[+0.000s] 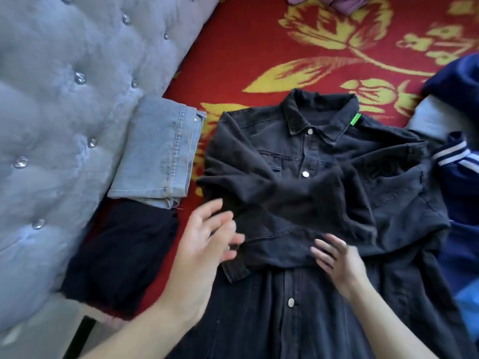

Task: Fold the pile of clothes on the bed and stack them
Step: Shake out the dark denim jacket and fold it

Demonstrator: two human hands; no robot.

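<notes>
Blk denim jacket (305,156) flat, collar (318,112) far; long axis near-far; sleeves (285,193) crossed.

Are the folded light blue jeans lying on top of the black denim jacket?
No, the jeans lie beside the jacket, with the red bedspread showing between them.

Black denim jacket (324,161) with green tag (355,119); light-blue jeans (158,151); red bedspread (233,60) patterned with yellow flowers; navy white-striped garment (458,156).
</notes>
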